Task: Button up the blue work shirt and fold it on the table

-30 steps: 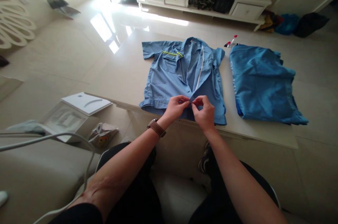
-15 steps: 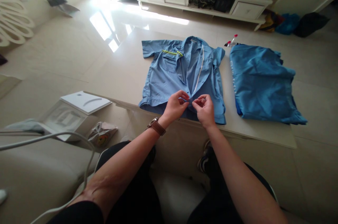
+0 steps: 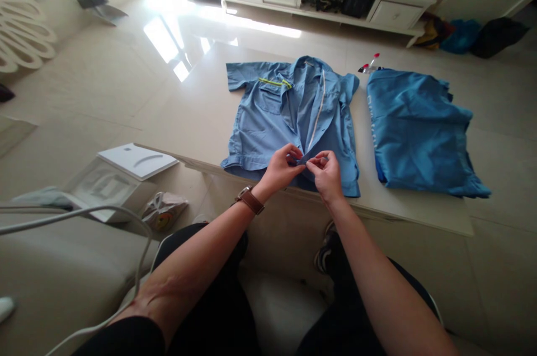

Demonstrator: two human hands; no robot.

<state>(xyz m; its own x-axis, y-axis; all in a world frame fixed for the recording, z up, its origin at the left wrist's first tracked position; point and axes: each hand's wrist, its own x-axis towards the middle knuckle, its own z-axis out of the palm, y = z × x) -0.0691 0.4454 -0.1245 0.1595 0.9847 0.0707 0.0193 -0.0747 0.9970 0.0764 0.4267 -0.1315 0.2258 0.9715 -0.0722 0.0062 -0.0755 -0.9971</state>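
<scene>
Where hands [image 3: 286,167] [image 3: 327,176] pinch, creased blue shirt [image 3: 262,135], V-shaped opening [image 3: 307,101]

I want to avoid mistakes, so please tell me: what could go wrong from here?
The shirt lies near the front edge of the table; a tug from the left hand or right hand might drag it off. It lies open above the hands, so its sides could end up uneven. The cloth at right seems to overhang the table; it might slip.

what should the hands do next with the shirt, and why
Perhaps fasten the light blue shirt low down: the left hand and right hand both pinch its lower front, and it gapes open above them.
</scene>
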